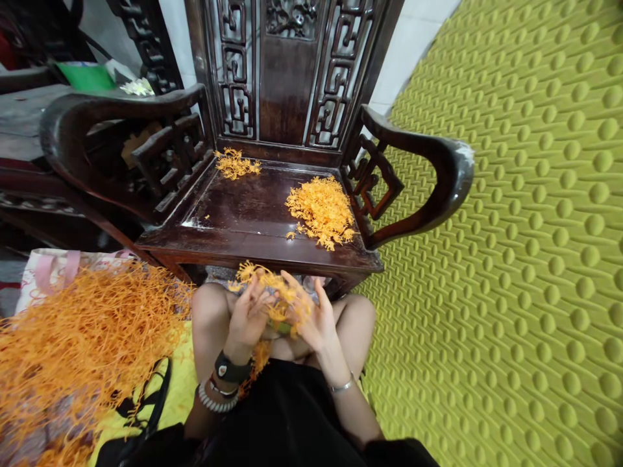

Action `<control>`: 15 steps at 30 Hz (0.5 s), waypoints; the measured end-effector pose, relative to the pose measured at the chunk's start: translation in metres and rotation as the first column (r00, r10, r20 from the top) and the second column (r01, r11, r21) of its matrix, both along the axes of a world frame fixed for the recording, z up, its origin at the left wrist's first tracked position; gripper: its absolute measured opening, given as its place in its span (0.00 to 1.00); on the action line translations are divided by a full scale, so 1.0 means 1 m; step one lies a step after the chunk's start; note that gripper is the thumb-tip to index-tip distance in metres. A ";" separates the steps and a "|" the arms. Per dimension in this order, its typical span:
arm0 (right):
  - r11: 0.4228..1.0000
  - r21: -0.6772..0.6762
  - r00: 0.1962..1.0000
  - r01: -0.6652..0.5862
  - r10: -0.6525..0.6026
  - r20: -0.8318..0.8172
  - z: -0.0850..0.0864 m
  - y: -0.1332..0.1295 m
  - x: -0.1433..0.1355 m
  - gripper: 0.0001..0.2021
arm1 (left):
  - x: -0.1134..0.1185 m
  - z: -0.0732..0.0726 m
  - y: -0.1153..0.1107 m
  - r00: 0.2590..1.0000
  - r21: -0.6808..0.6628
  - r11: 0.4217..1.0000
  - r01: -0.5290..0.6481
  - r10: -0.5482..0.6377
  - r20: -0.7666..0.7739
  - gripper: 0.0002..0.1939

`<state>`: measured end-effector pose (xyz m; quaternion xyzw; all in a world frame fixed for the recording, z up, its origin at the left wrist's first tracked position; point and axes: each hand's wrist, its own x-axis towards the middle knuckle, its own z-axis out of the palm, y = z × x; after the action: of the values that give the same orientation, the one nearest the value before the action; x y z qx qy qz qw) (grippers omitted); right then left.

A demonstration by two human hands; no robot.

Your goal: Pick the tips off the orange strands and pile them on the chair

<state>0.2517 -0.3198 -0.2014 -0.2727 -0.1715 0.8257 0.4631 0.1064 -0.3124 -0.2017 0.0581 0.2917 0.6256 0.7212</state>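
Above my lap, my left hand [250, 311] and my right hand [314, 314] hold a loose bunch of curly orange pieces [275, 282] between them, slightly blurred. The fingers of both hands are curled around parts of the bunch. More orange strands [260, 357] hang below, behind my left wrist. On the dark wooden chair seat [243, 201] in front lie a larger orange pile [322, 209] at the right and a smaller orange pile [236, 163] at the back left.
A big heap of orange strands [107, 324] lies at the left, against a white bag with pink handles [58, 269]. Curved chair arms [450, 172] flank the seat. A green container [87, 76] stands at the upper left. Yellow-green bumpy material [511, 259] covers the right side.
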 end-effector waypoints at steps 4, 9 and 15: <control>0.999 -0.014 0.999 0.039 -0.039 0.037 -0.020 -0.007 -0.005 0.26 | -0.009 0.006 0.007 0.996 0.172 0.985 -0.020 0.004 0.092 0.17; 0.964 0.147 0.964 0.223 -0.241 0.116 -0.039 -0.015 -0.010 0.21 | -0.015 -0.005 0.009 0.992 0.098 0.994 -0.048 0.059 -0.113 0.17; 0.821 0.399 0.722 0.407 -0.557 0.411 -0.033 -0.003 -0.021 0.21 | 0.002 -0.029 -0.004 0.984 0.058 0.994 0.091 -0.081 -0.158 0.26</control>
<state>0.2306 -0.3227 -0.2341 -0.4480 -0.3251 0.5388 0.6351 0.1080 -0.3161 -0.2309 0.1426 0.3237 0.5966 0.7204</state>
